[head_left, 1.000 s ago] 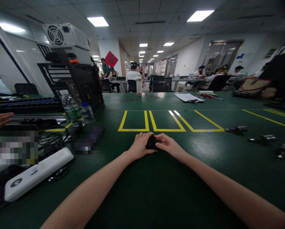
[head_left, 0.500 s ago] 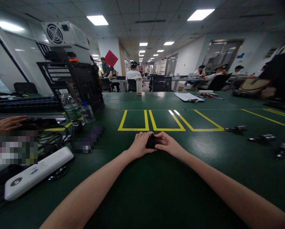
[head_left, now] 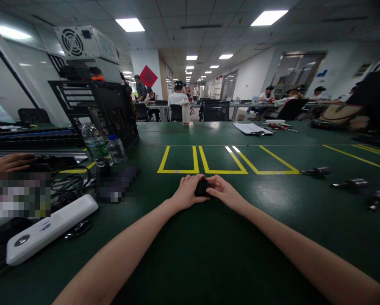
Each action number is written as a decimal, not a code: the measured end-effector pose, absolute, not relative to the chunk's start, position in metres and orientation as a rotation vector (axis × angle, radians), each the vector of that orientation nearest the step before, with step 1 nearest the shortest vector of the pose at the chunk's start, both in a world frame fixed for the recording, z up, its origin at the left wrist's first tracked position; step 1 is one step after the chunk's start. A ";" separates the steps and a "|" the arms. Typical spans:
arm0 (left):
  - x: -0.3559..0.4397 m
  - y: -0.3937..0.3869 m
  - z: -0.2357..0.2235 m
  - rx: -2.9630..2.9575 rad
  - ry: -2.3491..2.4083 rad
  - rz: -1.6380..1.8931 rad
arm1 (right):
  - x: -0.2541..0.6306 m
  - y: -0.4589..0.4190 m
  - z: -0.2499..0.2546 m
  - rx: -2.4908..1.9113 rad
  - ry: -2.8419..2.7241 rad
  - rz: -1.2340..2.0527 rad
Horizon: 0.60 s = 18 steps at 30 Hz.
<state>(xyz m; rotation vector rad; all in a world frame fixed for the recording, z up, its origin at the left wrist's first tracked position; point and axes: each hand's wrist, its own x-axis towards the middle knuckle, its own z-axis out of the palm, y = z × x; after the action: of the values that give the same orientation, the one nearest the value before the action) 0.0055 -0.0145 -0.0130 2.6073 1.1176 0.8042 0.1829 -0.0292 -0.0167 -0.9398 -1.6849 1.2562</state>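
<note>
A small black object (head_left: 201, 187), rounded and dark, sits between my two hands just in front of the yellow tape outlines. I cannot make out its kind. My left hand (head_left: 189, 190) wraps round it from the left, with the thumb along its near side. From the right, my right hand (head_left: 223, 190) pinches at its edge with bent fingers and thumb. Fingers hide much of the object, and it is held low over the green tabletop (head_left: 221, 254).
Metal tools (head_left: 350, 184) lie at the right. A white power strip (head_left: 51, 231), cables (head_left: 70, 182), a water bottle (head_left: 96, 144) and a computer case (head_left: 113, 114) stand at the left, with another person's hand (head_left: 10, 163). Farther back are a clipboard (head_left: 251, 128) and a cup (head_left: 185, 114).
Both hands stay on the black object in nearly the same place. The right fingers have shifted very slightly against it.
</note>
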 end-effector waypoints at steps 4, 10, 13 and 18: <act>0.005 -0.014 -0.013 2.581 1.108 0.797 | 0.182 -0.032 -0.014 -0.893 -1.641 1.248; 0.006 -0.014 -0.015 2.585 1.111 0.813 | 0.176 -0.032 -0.014 -1.017 -1.573 1.171; 0.006 -0.013 -0.016 2.602 1.123 0.813 | 0.176 -0.029 -0.018 -1.074 -1.551 1.187; 0.006 -0.012 -0.017 2.618 1.126 0.824 | 0.178 -0.034 -0.017 -0.936 -1.698 1.196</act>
<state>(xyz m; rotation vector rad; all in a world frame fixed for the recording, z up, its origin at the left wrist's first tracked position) 0.0056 -0.0124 -0.0170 2.6176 1.1264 0.8240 0.1780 -0.0335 -0.0167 -0.9355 -1.6979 1.1956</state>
